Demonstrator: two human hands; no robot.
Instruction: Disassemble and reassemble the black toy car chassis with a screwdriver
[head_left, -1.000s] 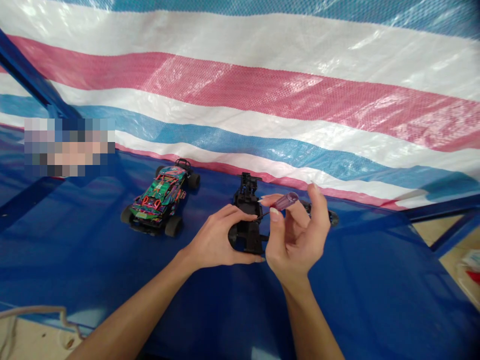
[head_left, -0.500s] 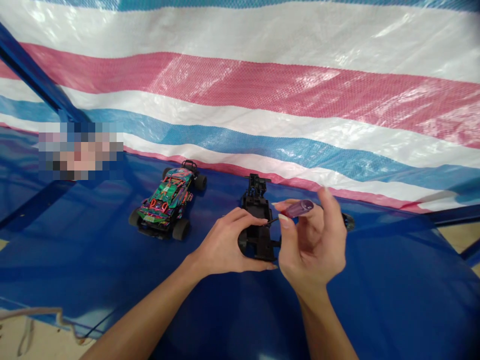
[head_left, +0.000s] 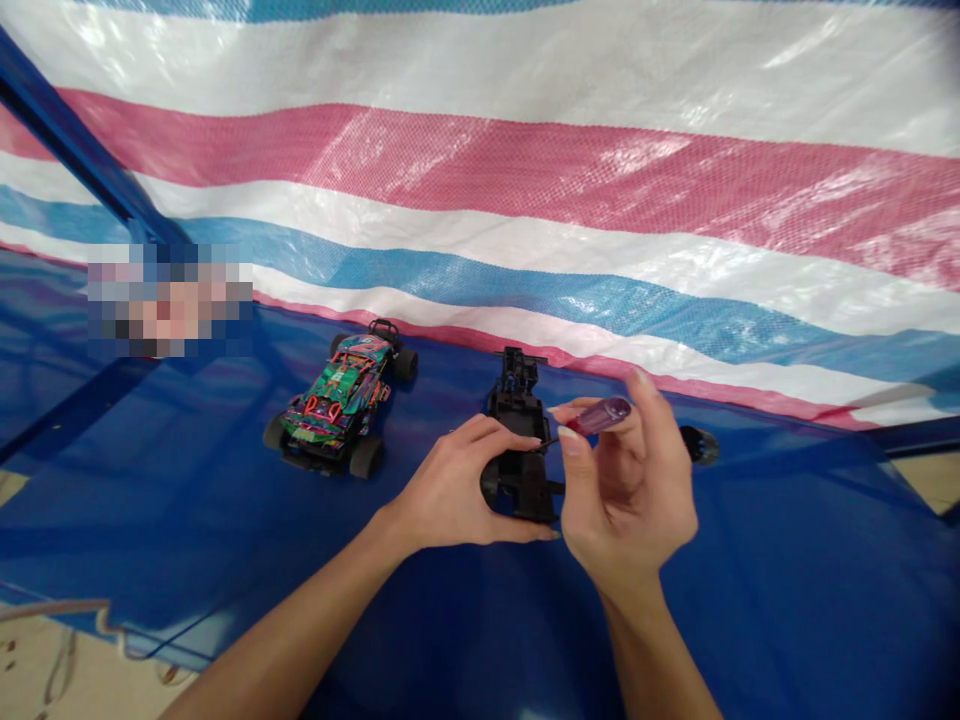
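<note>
A black toy car chassis (head_left: 531, 495) lies on the blue table, its long axis pointing away from me. My left hand (head_left: 457, 485) is closed around its near left side, thumb along the near end and fingers across the middle. My right hand (head_left: 626, 490) pinches a screwdriver with a purple see-through handle (head_left: 604, 415) between thumb and fingers. The dark shaft slants down left to the chassis beside my left fingertips; its tip is hard to make out. To the left stands a toy car with a colourful green, red and purple body (head_left: 341, 395) and black wheels.
A black round part (head_left: 702, 445) lies right of my right hand, partly hidden by it. Behind the blue table (head_left: 795, 560) hangs a striped plastic sheet (head_left: 480, 160). A blue frame post (head_left: 82, 140) rises at the left. A pale cable (head_left: 56, 608) runs at the lower left.
The view has shifted slightly, so the cars appear a little further right. Both hands keep their holds, and the screwdriver stays at about the same place on the chassis.
</note>
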